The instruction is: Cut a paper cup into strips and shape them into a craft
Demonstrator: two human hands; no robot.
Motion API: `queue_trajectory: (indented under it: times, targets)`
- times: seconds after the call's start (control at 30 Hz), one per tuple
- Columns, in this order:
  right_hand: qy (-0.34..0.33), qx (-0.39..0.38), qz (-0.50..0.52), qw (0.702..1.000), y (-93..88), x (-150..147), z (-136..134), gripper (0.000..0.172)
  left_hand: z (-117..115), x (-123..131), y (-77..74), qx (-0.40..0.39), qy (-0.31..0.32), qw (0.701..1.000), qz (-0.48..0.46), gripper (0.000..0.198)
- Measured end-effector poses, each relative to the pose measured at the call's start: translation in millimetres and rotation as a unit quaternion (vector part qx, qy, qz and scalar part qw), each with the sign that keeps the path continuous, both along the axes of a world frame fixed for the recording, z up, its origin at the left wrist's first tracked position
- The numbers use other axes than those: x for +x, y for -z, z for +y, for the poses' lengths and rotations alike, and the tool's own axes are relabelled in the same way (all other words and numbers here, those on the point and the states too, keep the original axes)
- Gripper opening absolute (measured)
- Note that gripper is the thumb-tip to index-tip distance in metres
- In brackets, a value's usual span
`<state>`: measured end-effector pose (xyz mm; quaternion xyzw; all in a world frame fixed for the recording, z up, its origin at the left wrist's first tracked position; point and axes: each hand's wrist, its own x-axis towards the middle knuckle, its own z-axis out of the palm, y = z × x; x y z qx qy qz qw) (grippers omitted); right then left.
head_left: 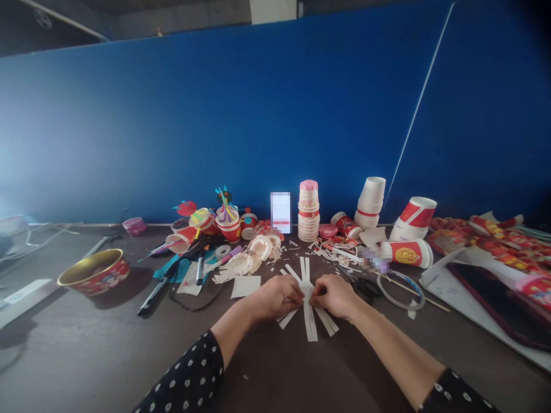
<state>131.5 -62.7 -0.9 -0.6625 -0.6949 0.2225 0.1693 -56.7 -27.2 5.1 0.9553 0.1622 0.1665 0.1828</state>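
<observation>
A white paper cutout (308, 314) with long strips fanning out from its middle lies on the dark table in front of me. My left hand (278, 295) pinches it from the left side, fingers closed near the centre. From the right, my right hand (334, 295) pinches it too, thumb and fingertips pressed together by the middle. The hands hide part of the strips at the sides. A square white paper piece (246, 287) lies just left of my left hand. Black-handled scissors (365, 288) rest to the right of my right hand.
Paper scraps and cut cups (258, 252) are heaped behind the hands. A stack of paper cups (309, 215) and a phone with a lit screen (281, 211) stand at the back. A gold-lined red bowl (97, 274) sits left; a dark phone (499, 301) lies right.
</observation>
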Motion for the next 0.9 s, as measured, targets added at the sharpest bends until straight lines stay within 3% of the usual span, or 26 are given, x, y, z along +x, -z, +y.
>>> queue_trajectory:
  times: [0.3,0.7,0.9]
  targets:
    - [0.008,-0.019,-0.02,1.0,-3.3,-2.5,0.2,0.006,1.7,-0.7,5.3,0.0,0.001,1.0,-0.014,0.011]
    - [0.039,-0.025,-0.044,0.998,-6.3,-9.7,0.9,0.015,-2.5,0.3,-0.5,0.009,-0.011,1.0,0.02,0.013]
    - [0.023,-0.02,-0.027,0.999,-6.3,-5.5,-1.4,0.015,-1.9,-1.1,0.4,-0.001,-0.02,1.0,0.024,0.013]
